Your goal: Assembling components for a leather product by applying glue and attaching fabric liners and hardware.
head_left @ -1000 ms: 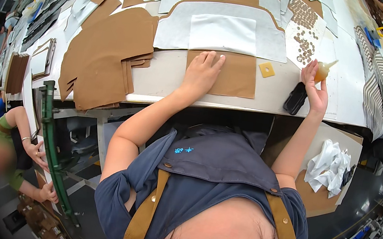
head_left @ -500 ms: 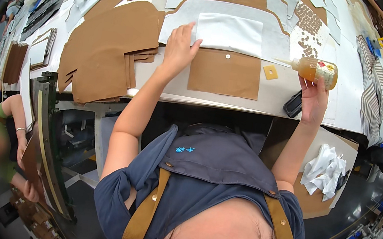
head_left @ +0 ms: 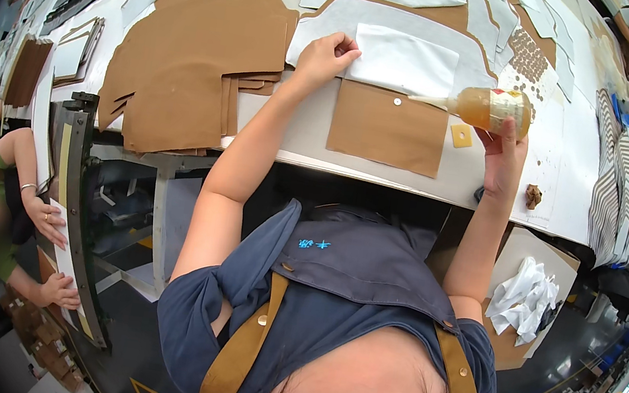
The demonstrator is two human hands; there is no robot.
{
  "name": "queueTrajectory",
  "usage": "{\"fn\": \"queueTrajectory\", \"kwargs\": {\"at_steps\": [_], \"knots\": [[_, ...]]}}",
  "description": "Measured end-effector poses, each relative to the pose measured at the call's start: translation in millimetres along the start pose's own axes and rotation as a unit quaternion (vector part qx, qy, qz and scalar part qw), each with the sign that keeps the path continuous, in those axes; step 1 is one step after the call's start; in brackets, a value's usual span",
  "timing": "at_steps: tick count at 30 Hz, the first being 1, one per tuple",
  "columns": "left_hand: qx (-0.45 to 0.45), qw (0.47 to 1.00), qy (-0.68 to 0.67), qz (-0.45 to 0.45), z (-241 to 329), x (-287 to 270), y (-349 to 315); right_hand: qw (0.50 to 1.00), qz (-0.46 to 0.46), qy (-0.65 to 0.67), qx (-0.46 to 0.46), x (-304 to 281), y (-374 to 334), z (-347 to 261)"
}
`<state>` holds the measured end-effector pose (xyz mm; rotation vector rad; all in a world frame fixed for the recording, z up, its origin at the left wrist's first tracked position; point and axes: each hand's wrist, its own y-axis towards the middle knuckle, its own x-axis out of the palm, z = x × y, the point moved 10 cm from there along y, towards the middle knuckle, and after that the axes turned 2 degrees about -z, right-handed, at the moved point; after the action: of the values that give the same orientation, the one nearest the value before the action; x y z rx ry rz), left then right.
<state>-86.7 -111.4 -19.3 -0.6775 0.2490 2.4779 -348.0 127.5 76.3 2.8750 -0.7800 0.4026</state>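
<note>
There's the amber squeeze bottle (head_left: 495,111) on my feed, lying sideways, my right hand (head_left: 503,147) closed round it, nozzle tip near the white disc (head_left: 397,102) on the brown rectangular panel (head_left: 385,140). My left hand (head_left: 326,60) curls beside the folded white sheet (head_left: 406,58); whether it's pinching anything, I can't tell.

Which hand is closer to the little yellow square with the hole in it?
Right. The right hand, holding the amber bottle, is just right of the yellow square; the left hand is farther away, up and to the left, by the white sheet.
</note>
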Motion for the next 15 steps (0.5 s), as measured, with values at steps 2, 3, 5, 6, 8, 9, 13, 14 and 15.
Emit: {"fn": "queueTrajectory", "kwargs": {"at_steps": [2,3,5,6,8,9,13,14,15], "knots": [[-0.014,1.000,0.011,0.017,-4.1,-2.8,-2.8,1.000,-0.016,-0.022,-0.002,15.6,6.0,9.4],[0.010,0.998,-0.055,0.019,-6.3,-2.2,0.0,0.999,-0.028,-0.042,-0.006,24.1,8.8,15.3],[0.031,0.992,-0.122,0.026,-4.0,-5.2,-0.3,0.999,-0.028,-0.037,0.000,37.7,14.7,31.8],[0.032,0.994,-0.103,0.013,-3.3,-2.3,-0.2,0.999,-0.029,-0.031,0.010,45.3,16.5,39.6],[0.030,0.996,-0.085,0.003,-2.1,-1.1,-1.0,0.999,-0.021,-0.028,0.023,59.0,20.3,54.2],[0.037,0.997,-0.071,0.011,0.5,-2.4,-1.4,0.999,-0.025,-0.029,0.025,66.9,21.9,58.7],[0.042,0.998,-0.045,0.016,4.7,-3.9,-2.1,0.997,-0.052,-0.061,0.002,87.7,28.1,65.8],[0.042,0.998,-0.041,0.017,3.5,-4.6,-1.9,0.996,-0.052,-0.069,0.000,89.6,30.1,67.9],[0.037,0.998,-0.041,0.021,1.3,-5.3,-2.0,0.996,-0.052,-0.078,-0.002,91.1,31.8,69.8]]}}
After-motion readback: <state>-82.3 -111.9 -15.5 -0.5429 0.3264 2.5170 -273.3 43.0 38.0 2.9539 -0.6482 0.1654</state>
